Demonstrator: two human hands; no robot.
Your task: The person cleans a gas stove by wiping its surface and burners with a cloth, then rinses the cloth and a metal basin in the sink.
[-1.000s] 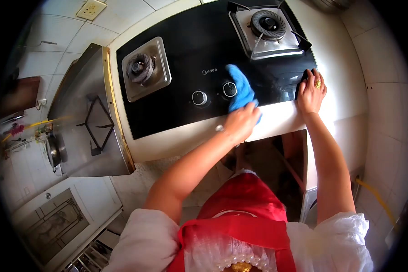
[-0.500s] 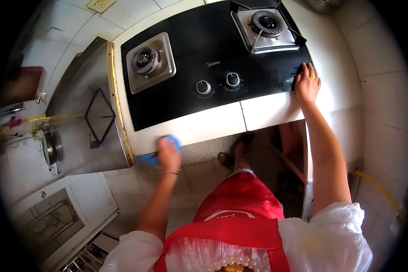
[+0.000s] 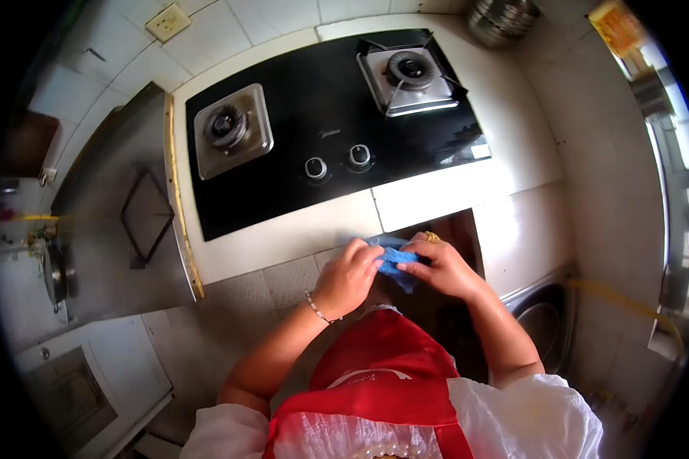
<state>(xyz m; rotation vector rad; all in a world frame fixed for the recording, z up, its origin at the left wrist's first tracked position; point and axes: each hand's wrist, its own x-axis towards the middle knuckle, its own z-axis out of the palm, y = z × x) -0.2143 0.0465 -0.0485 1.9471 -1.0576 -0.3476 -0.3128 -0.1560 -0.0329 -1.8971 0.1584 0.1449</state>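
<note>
A crumpled blue cloth (image 3: pixel 394 262) is gripped between both hands, in front of the counter's front edge and above the red apron. My left hand (image 3: pixel 350 277), with a beaded bracelet at the wrist, pinches the cloth's left side. My right hand (image 3: pixel 439 264), wearing a gold ring, has its fingers closed on the right side. Part of the cloth is hidden by the fingers. Beyond the hands lies a black gas cooktop (image 3: pixel 298 115) with two burners and two knobs.
A pot support (image 3: pixel 147 218) lies on the metal surface (image 3: pixel 99 245) at left. Stacked metal bowls (image 3: pixel 503 19) stand at the back right corner. A white counter (image 3: pixel 283 237) edges the cooktop. Below right is a round-doored appliance (image 3: pixel 540 325). A white door (image 3: pixel 142 359) stands lower left.
My left hand has brought the blue cloth rightward from the counter's front left edge. My right hand has left the cooktop's right corner and now grips the cloth too. The view has shifted.
</note>
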